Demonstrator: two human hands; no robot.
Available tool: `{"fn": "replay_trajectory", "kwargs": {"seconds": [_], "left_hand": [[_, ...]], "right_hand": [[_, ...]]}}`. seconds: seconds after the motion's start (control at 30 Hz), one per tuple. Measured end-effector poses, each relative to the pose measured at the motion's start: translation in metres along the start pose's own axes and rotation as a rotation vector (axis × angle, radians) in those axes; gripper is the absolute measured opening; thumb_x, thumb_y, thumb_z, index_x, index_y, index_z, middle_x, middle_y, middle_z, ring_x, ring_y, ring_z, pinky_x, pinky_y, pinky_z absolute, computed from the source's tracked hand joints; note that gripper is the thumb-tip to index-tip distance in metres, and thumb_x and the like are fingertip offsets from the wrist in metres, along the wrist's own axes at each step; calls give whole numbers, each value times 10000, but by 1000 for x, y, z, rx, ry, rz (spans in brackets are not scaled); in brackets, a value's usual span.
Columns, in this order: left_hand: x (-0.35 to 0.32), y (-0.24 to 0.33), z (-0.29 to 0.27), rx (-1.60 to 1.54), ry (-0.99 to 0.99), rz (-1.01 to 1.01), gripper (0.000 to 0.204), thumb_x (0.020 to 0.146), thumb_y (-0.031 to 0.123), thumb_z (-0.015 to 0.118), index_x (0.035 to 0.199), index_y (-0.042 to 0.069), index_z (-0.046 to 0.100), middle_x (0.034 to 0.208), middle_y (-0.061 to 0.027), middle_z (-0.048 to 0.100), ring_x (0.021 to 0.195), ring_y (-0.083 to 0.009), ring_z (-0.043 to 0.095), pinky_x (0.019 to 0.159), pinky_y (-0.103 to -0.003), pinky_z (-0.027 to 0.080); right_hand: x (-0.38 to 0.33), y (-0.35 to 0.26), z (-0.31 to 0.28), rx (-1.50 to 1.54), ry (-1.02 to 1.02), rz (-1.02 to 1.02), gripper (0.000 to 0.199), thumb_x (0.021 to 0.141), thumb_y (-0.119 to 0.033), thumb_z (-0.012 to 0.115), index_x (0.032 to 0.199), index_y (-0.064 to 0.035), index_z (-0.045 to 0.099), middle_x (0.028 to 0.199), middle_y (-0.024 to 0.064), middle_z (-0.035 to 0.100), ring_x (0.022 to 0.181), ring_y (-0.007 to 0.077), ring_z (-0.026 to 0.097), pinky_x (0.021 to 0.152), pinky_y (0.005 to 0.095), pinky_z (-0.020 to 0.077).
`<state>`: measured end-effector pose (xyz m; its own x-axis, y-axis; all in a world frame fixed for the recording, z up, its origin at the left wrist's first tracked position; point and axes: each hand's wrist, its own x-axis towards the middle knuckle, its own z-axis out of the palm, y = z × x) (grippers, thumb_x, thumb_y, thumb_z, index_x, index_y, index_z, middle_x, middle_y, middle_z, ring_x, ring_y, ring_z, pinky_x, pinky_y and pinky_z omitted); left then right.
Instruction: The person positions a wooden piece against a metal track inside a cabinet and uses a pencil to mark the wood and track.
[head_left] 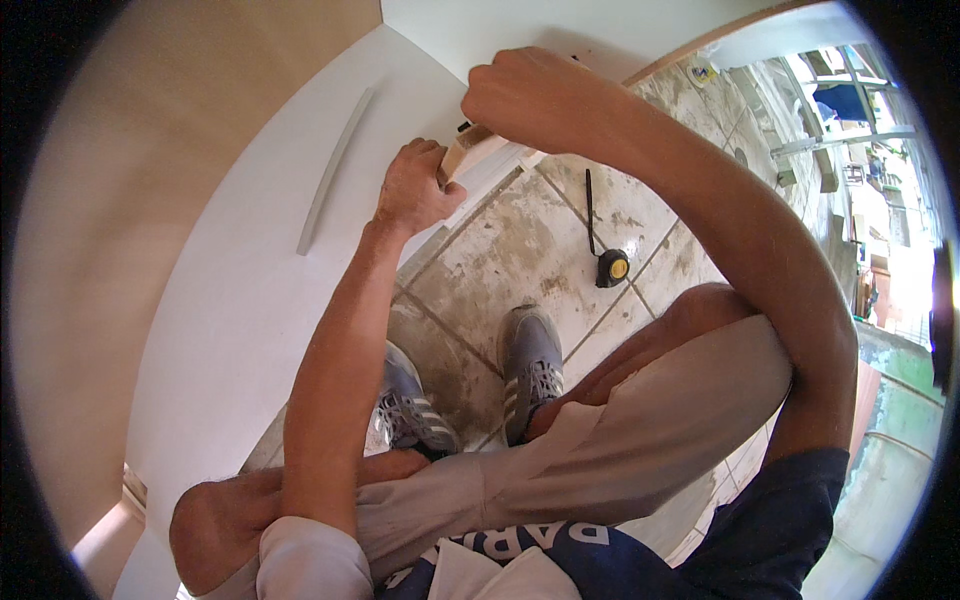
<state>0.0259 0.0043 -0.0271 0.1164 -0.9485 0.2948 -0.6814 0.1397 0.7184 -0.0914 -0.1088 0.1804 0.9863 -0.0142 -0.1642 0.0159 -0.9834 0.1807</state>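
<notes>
My left hand (415,187) is closed round the end of a short piece of light wood (463,152), its thumb on the near side. The wood lies at the edge of a white panel (250,250). Just above it, my right hand (515,90) is bent at the wrist and closed in a fist. What those fingers hold, if anything, is hidden behind the hand. A small dark bit (464,127) shows between the two hands, too small to name.
A slim grey strip (335,170) lies on the white panel. On the dirty tiled floor (500,230) is a black and yellow tape measure (611,268) with a dark strap. My shoes (530,365) stand close by. A wood-coloured panel (130,180) rises at the left.
</notes>
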Motion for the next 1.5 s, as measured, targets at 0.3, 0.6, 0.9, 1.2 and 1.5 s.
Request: {"fn": "replay_trajectory", "kwargs": {"seconds": [0.3, 0.6, 0.9, 1.2, 1.5], "left_hand": [[-5, 3, -17, -158, -97, -150, 286, 695, 79, 697, 972, 30, 642, 883, -145, 665, 843, -322, 652, 791, -412, 538], [-7, 14, -18, -214, -92, -227, 265, 689, 65, 693, 938, -19, 660, 843, -133, 668, 742, -233, 648, 723, -341, 521], [-9, 7, -9, -241, -59, -204, 180, 677, 59, 703, 791, -33, 598, 741, -123, 600, 636, -227, 551, 629, -368, 464], [-15, 9, -11, -221, -71, -216, 199, 747, 37, 683, 932, -17, 632, 833, -144, 656, 751, -259, 649, 713, -377, 513], [-23, 18, -15, -199, -52, -185, 368, 846, -21, 633, 1199, 31, 540, 998, -175, 683, 876, -314, 699, 804, -398, 549]], "right_hand": [[2, -3, 6, -2, -4, 6, 43, 776, -56, 731, 752, -22, 722, 785, 144, 694, 791, 317, 736, 655, 407, 586], [1, -3, 8, -30, -45, 19, 74, 762, -75, 774, 785, -37, 714, 865, 128, 704, 840, 304, 736, 677, 405, 591], [9, -4, 8, -56, -104, 18, 105, 768, -125, 779, 764, -41, 716, 827, 130, 703, 794, 306, 737, 652, 400, 589], [9, -1, 17, -41, -51, 10, 96, 733, -87, 792, 740, -37, 711, 803, 132, 698, 779, 310, 735, 647, 400, 587], [15, -1, 11, -120, -166, -13, 80, 731, -38, 779, 771, -40, 709, 877, 125, 702, 834, 310, 734, 675, 400, 593]]}}
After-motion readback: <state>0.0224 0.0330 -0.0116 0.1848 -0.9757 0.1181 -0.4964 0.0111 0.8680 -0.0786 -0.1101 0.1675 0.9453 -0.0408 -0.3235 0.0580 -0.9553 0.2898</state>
